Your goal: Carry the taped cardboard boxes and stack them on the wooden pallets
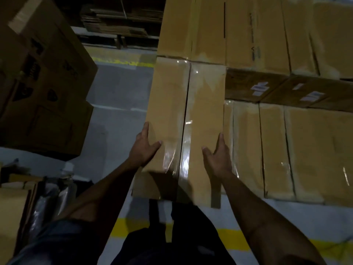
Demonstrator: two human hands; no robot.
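A dim warehouse with a grey floor [118, 115] crossed by yellow lines [229, 238]. Stacked boxes [286, 140] fill 1 to 4 o'clock; printed cartons [42, 83] rise at 9. At centre, the taped box [183, 111] lies atop the stack, left hand [144, 148] and right hand [217, 155] pressing its sides, fingers straight.

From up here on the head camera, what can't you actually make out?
- Wooden pallets: none visible in the head view; the stacked boxes cover whatever lies beneath.
- White labels: print too small and blurred.
- Left hand and right hand on the taped box: fingers down its sides are hidden.
- Dark printed box: cut off by the left edge.
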